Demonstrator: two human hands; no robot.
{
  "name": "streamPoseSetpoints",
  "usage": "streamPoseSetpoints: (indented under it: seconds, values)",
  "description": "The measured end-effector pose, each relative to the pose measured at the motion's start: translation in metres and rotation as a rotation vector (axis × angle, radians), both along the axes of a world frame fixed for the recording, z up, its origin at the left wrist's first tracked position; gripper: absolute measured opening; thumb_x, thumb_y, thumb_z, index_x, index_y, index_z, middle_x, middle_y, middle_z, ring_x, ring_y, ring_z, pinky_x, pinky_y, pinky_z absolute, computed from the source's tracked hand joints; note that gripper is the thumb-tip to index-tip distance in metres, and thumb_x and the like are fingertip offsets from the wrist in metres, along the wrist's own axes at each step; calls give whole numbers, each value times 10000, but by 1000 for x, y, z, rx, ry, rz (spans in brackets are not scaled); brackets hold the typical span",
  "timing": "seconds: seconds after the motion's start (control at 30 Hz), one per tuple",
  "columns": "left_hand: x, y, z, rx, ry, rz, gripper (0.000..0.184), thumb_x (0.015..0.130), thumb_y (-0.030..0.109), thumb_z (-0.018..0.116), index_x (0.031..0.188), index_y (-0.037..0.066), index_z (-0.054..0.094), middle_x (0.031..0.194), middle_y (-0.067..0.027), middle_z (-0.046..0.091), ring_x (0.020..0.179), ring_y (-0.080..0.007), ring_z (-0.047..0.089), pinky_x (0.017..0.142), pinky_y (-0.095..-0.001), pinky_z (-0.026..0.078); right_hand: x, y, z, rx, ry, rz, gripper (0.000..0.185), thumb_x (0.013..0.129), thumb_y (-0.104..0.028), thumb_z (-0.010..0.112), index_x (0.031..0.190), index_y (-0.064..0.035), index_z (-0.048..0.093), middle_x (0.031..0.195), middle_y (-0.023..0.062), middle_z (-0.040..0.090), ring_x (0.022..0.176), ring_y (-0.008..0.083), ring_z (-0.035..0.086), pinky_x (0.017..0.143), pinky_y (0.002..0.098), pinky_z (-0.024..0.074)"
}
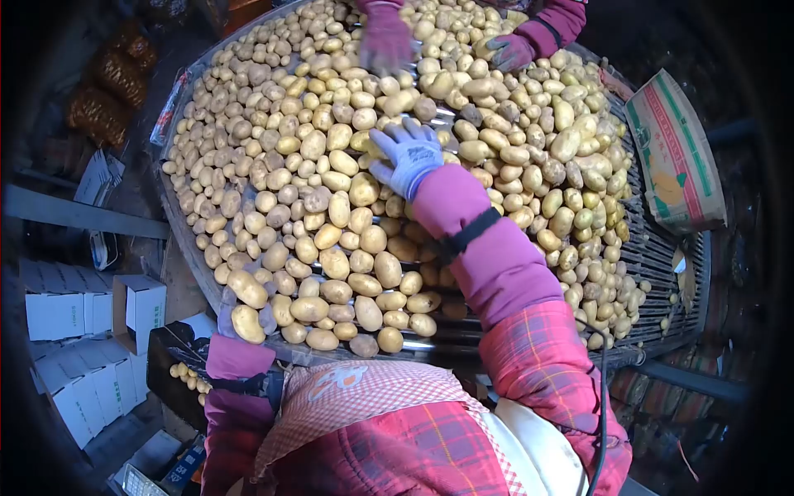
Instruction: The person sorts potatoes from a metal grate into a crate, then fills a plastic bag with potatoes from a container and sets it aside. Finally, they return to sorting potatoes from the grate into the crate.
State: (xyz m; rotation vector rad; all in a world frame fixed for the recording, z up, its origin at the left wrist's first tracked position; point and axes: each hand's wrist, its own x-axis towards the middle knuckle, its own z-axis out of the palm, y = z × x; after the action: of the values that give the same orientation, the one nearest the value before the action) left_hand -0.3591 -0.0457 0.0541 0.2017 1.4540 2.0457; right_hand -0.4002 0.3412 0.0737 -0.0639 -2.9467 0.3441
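Bright light falls on the heaped, oval, yellow-brown potatoes (335, 263); the surroundings sink into darkness, fisheye distortion bends the edges, and a co-worker's mauve fabric glove (386, 43) blurs.

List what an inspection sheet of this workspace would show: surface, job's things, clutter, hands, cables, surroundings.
Surface: slatted table, mostly covered, partly bare toward the right.
Job's things: potatoes, many, loosely heaped, mixed sizes.
Clutter: printed carton, tilted, at the table's right side.
Hands: gloved right hand on the heap, fingers spread; gloved left hand at the near left edge, against large potatoes that partly hide it, grip unclear.
Cables: one black cable by the right sleeve; ends unclear.
Surroundings: a co-worker's two gloved hands at the far side; white boxes at left; what look like filled sacks at far left.
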Motion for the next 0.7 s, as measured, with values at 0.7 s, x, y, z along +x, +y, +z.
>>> streamPoseSetpoints:
  seconds: [0.7]
  values:
    - [-2, 20, 29, 153, -229, 127, 454, 974, 323, 285, 1333, 50, 336, 1255, -64, 457, 1077, -184, 493, 871, -301, 455, -30, 111, 15, 331, -339, -779, 526, 808, -512, 516, 1171, -136, 582, 1303, 109, 467, 1291, 315, 298, 1036, 471, 264]
